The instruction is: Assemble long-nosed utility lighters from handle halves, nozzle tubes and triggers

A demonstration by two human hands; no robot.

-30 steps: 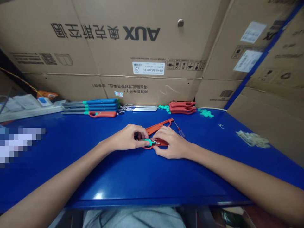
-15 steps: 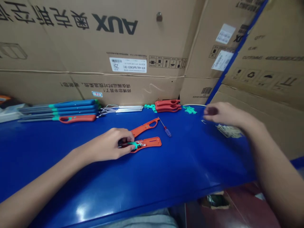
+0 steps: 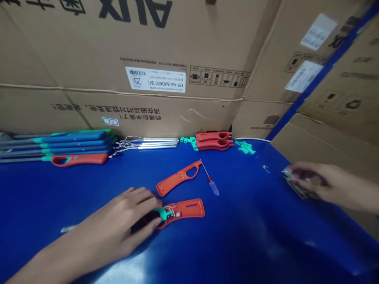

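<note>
My left hand (image 3: 130,221) is closed around the left end of an orange lighter half-shell (image 3: 192,208), which has a green part (image 3: 162,214) and white wires in it. Just above lies the other orange half-shell (image 3: 177,179), with a small purple-handled screwdriver (image 3: 213,187) to its right. Over at the right, my right hand (image 3: 316,181) has its fingers bent down on a pile of small pale pieces (image 3: 299,188); whether it grips any is too blurred to tell.
Along the cardboard wall (image 3: 118,110) lie blue lighters (image 3: 77,144), an assembled orange one (image 3: 89,159), metal rods with wires (image 3: 158,142), red shells (image 3: 213,141) and green pieces (image 3: 245,147). Some thin pale bits (image 3: 265,169) lie left of the pile.
My right hand has moved right and down onto the pale pile. My left hand stays at the orange half-shell. The view has shifted closer to the table.
</note>
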